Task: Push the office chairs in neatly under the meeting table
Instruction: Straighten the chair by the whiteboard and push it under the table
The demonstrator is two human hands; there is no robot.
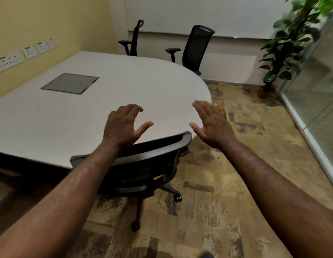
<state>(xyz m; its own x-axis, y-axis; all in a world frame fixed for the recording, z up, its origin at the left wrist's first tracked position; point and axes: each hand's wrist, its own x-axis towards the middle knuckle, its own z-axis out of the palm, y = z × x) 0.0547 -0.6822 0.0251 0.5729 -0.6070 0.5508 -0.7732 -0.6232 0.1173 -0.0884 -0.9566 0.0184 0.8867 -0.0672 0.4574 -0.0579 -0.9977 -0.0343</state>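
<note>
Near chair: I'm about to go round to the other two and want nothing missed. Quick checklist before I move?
1. Near chair back against table edge: ok.
2. Left hand off it: ok, open.
3. Right hand free: ok, open.
4. Far left chair tucked in: cannot tell, table hides its seat.
5. Far right chair tucked in: not ok, turned away.
6. Carpet route round the table end: ok.

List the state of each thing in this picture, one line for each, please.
Near chair: backrest against the table edge.
Far left chair: behind the table, turned sideways.
Far right chair: back from the table, angled.
Table hatch: closed.
Left hand: open, holding nothing.
Right hand: open, holding nothing.
</note>
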